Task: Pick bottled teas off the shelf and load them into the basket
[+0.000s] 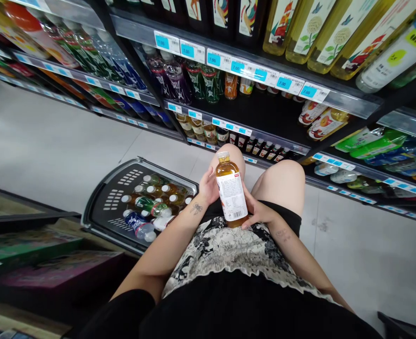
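A bottle of amber drink [232, 194] with a white cap stands nearly upright above my lap, its white printed label and barcode facing me. My left hand [209, 186] grips its left side near the shoulder, the fingers partly hidden behind it. Lower down, my right hand [259, 210] clasps the right side, with the thumb near the base. To the left of my knees, a dark shopping basket [113, 215] on the floor holds several bottles, among them a green one [151, 206] and a blue-labelled one [137, 223].
Drink shelves [225, 120] run across the front, with price tags [213, 58] along their edges. Bottles of yellow drink [308, 35] fill the upper shelf. Coloured boxes [63, 269] stand at the lower left. Pale floor tiles [49, 136] lie between.
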{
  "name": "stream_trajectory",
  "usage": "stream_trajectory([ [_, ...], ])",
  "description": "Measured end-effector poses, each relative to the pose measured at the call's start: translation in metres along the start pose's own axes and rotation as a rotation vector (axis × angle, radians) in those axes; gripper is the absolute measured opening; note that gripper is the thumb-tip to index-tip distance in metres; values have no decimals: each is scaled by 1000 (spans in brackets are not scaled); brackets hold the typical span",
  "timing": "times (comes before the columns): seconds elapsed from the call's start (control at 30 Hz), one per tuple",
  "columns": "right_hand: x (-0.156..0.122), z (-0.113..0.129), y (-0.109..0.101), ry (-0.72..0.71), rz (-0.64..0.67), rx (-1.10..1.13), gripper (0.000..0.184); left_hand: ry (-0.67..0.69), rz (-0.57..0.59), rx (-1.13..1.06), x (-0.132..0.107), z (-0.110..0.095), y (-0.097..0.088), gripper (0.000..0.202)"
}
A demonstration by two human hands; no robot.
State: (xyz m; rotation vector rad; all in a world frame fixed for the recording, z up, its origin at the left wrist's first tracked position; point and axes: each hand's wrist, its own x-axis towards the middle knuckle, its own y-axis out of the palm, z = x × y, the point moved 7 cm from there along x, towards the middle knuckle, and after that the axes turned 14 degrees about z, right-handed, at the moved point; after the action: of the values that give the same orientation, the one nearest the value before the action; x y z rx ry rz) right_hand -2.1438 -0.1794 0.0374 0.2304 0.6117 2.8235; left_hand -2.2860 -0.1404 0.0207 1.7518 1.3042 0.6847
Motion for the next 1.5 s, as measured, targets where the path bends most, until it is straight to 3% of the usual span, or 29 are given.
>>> stream_trajectory([
  [0.23, 0, 1, 0, 6, 3, -13, 149, 52, 3, 24, 1, 0, -7, 61],
  [1.5, -2, -6, -2, 24, -15, -9, 151, 39, -38, 41, 1, -1, -5, 62],
])
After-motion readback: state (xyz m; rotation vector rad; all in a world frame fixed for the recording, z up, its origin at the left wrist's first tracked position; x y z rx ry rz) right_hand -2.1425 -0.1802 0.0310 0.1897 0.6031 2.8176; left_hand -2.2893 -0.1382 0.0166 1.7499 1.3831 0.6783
